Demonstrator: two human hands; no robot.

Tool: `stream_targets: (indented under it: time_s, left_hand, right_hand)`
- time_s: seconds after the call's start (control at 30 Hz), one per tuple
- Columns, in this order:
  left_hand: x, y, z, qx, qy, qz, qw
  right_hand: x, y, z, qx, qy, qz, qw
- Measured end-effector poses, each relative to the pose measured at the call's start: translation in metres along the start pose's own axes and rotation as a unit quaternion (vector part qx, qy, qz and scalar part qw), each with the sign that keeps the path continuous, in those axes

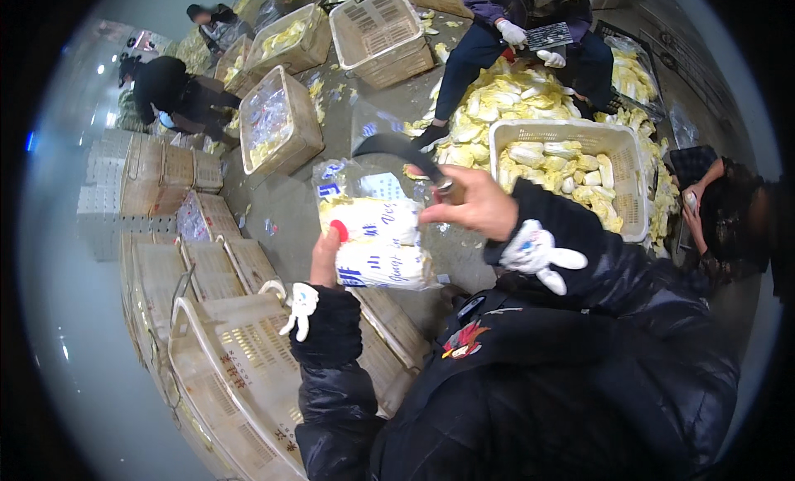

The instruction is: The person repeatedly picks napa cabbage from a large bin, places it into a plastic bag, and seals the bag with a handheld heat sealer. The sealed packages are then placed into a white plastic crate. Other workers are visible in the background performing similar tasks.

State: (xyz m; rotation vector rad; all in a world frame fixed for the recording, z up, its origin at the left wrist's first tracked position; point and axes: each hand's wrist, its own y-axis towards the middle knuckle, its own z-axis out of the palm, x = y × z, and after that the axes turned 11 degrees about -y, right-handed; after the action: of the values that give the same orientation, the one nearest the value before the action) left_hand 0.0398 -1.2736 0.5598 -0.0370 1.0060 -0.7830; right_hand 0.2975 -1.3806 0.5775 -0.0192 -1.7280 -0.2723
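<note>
My left hand (324,257) grips the left edge of a clear plastic bag (380,245) packed with pale baby napa cabbages. The bag bears blue writing and a red dot, and its loose upper end hangs slack. In my right hand (478,203) is the wooden handle (457,193) of a sickle. Its dark curved blade (394,147) reaches left above the bag, while my right thumb lies at the bag's right side. Beyond my right hand stands a plastic crate (628,170) holding trimmed cabbages (562,152).
Stacked crates (230,332) rise close on my left. A crate with plastic bags (267,118) and another crate (379,21) stand ahead. A gloved co-worker holds a cleaver (548,36) over a cabbage heap (509,96). Another person's hands (694,201) are at far right.
</note>
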Motion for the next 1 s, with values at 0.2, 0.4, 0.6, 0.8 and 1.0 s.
stream_targets:
  time_s: [0.2,0.4,0.6,0.8,1.0]
  left_hand:
    - [0.03,0.006,0.008,-0.084,0.12,0.099,0.984]
    - [0.049,0.0,0.022,-0.137,0.076,0.143,0.977]
    - [0.054,-0.006,0.019,-0.132,0.097,0.116,0.98]
    - [0.056,-0.016,0.014,-0.045,0.009,-0.067,0.997]
    - [0.053,-0.034,0.047,-0.03,-0.128,-0.039,0.991]
  right_hand:
    - [-0.005,0.007,0.026,-0.105,-0.161,-0.122,0.974]
    - [-0.013,-0.007,0.029,-0.128,-0.157,-0.116,0.972]
    - [-0.014,-0.031,0.016,-0.006,-0.036,-0.02,0.999]
    - [-0.013,-0.034,-0.012,0.051,0.189,0.265,0.944]
    - [-0.021,-0.041,0.001,0.107,0.229,0.173,0.952]
